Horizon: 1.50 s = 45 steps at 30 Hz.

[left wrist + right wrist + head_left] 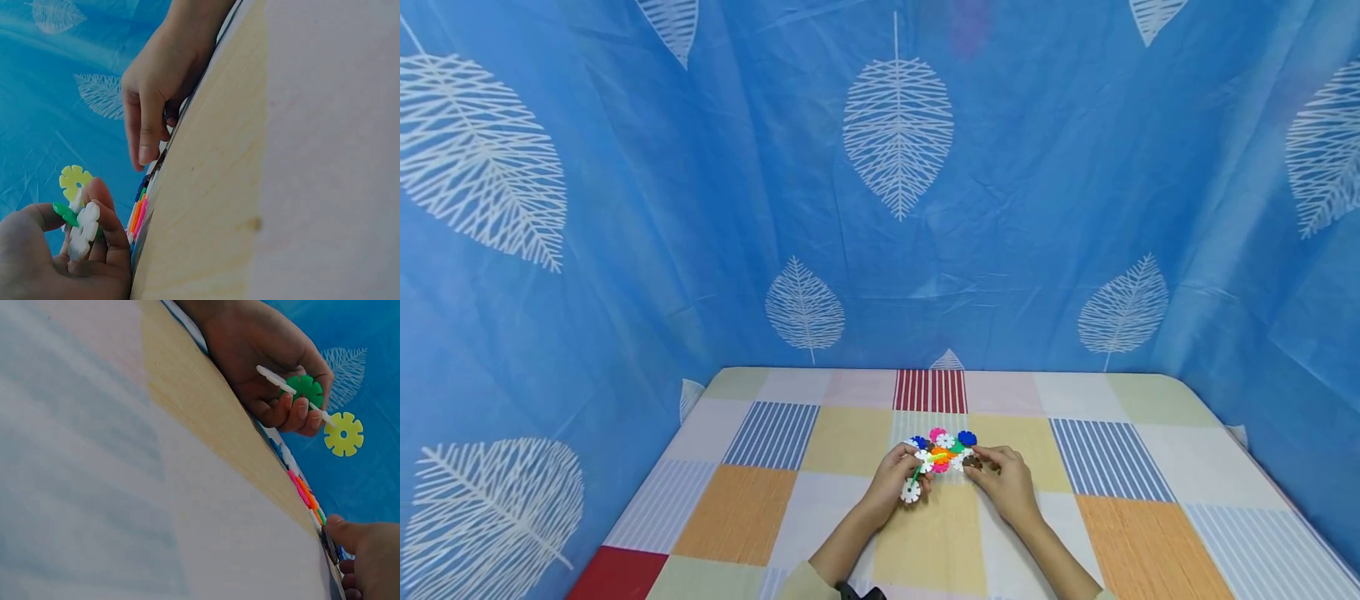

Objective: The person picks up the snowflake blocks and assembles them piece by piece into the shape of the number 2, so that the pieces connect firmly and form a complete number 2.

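My left hand grips a small chain of joined plastic snowflake discs. A green disc stands between a white disc and another white disc, and a yellow disc sticks out at the chain's end. My right hand is at the right side of a flat pile of loose discs, with thumb and fingertips around a brown disc. Beside it in the pile lie an orange disc, a pink disc and a blue disc. The fingers partly hide the pile.
The pile lies on a table covered by a patchwork cloth. Blue curtains with white leaf prints hang behind the table and along both sides.
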Each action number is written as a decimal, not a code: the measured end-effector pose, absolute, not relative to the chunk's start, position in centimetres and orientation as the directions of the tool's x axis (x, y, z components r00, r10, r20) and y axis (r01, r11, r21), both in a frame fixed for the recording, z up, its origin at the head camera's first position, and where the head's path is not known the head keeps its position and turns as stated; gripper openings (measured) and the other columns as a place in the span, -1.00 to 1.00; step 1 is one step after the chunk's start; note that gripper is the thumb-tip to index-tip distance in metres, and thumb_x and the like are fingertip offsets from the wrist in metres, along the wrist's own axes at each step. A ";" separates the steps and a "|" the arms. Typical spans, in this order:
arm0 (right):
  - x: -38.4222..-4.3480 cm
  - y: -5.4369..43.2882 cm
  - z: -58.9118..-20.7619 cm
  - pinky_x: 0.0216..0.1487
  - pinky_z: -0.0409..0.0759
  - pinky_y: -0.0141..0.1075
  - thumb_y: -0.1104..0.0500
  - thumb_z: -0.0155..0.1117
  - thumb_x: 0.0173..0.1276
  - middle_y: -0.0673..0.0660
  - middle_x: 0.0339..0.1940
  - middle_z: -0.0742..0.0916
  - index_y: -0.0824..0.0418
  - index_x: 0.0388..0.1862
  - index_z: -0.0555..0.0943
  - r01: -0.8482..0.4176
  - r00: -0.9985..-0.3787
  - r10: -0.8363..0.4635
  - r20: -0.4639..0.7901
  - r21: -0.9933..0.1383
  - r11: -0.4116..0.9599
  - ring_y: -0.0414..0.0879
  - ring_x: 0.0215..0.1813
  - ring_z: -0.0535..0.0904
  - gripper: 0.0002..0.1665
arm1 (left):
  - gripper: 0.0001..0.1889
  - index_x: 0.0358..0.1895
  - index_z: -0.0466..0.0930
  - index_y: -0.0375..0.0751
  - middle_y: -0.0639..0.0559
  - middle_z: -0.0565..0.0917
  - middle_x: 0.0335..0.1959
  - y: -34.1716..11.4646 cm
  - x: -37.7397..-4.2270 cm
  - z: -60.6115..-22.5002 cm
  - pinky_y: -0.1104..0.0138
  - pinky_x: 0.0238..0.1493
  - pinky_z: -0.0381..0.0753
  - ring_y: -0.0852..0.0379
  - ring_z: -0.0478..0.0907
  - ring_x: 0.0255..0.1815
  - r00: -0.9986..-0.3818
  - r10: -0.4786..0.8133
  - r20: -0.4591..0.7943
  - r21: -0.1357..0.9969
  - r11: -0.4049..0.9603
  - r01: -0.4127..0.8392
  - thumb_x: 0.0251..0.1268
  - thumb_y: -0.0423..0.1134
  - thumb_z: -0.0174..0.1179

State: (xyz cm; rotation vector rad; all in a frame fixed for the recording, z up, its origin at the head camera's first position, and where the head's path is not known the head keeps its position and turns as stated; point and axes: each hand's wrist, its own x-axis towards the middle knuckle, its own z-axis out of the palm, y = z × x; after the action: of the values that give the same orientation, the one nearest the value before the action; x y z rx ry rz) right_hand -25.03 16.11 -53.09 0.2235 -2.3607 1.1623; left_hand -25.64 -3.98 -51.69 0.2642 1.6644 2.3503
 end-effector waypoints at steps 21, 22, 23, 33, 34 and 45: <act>-24.9 15.0 -52.5 -0.65 0.55 -0.38 0.27 0.29 0.22 0.18 -0.60 0.66 0.42 -0.21 0.59 -0.217 -0.969 0.112 0.219 -0.976 0.029 -0.18 -0.63 0.51 -0.77 | -0.82 -0.37 0.47 -0.33 0.03 0.54 -0.64 -3.9 -25.8 -51.8 0.55 -0.66 0.47 0.29 0.44 -0.71 -0.959 0.284 -0.027 0.962 -0.253 -0.102 0.32 -0.27 0.05; -24.9 15.0 -52.5 -0.64 0.56 -0.38 0.28 0.28 0.22 0.19 -0.61 0.66 0.43 -0.20 0.58 -0.210 -0.972 0.104 0.209 -0.978 -0.003 -0.17 -0.63 0.52 -0.77 | -0.82 -0.37 0.48 -0.34 0.02 0.55 -0.64 -3.9 -25.8 -51.8 0.55 -0.66 0.48 0.29 0.45 -0.71 -0.958 0.285 -0.024 0.964 -0.246 -0.098 0.31 -0.27 0.06; -24.9 14.9 -52.5 -0.63 0.57 -0.37 0.29 0.27 0.23 0.19 -0.61 0.66 0.44 -0.20 0.57 -0.207 -0.974 0.095 0.204 -0.978 -0.022 -0.16 -0.63 0.53 -0.77 | -0.81 -0.37 0.49 -0.36 0.02 0.55 -0.63 -4.0 -25.8 -51.9 0.54 -0.65 0.48 0.28 0.46 -0.70 -0.958 0.286 -0.019 0.967 -0.238 -0.090 0.31 -0.26 0.06; -24.4 14.8 -52.4 -0.58 0.60 -0.34 0.30 0.27 0.22 0.25 -0.56 0.66 0.52 -0.17 0.52 -0.248 -0.967 -0.048 0.252 -0.966 -0.070 -0.15 -0.60 0.56 -0.71 | -0.71 -0.29 0.57 -0.49 -0.03 0.62 -0.64 -3.9 -25.5 -51.7 0.54 -0.72 0.40 0.25 0.49 -0.69 -0.956 0.291 0.017 0.991 -0.131 -0.022 0.32 -0.22 0.08; -24.4 14.8 -52.4 -0.58 0.60 -0.34 0.31 0.27 0.22 0.27 -0.55 0.66 0.52 -0.17 0.51 -0.252 -0.965 -0.056 0.255 -0.966 -0.067 -0.15 -0.60 0.56 -0.70 | -0.70 -0.29 0.57 -0.49 -0.04 0.63 -0.63 -3.9 -25.5 -51.7 0.54 -0.72 0.40 0.25 0.49 -0.69 -0.956 0.292 0.018 0.992 -0.127 -0.020 0.31 -0.22 0.08; -24.4 14.7 -52.3 -0.60 0.60 -0.30 0.36 0.26 0.20 0.35 -0.56 0.63 0.56 -0.24 0.48 -0.275 -0.957 -0.076 0.281 -0.959 -0.073 -0.14 -0.60 0.56 -0.74 | -0.73 -0.26 0.58 -0.50 -0.30 0.67 -0.42 -3.8 -25.5 -51.8 0.55 -0.68 0.43 0.24 0.56 -0.62 -0.954 0.300 0.024 0.992 -0.124 -0.014 0.31 -0.26 0.10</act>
State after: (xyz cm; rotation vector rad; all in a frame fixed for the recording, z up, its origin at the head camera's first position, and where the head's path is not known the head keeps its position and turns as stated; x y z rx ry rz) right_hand -24.37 14.67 -52.33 0.3902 -2.0384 2.1707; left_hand -25.52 -3.82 -51.78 0.3219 1.9250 2.1848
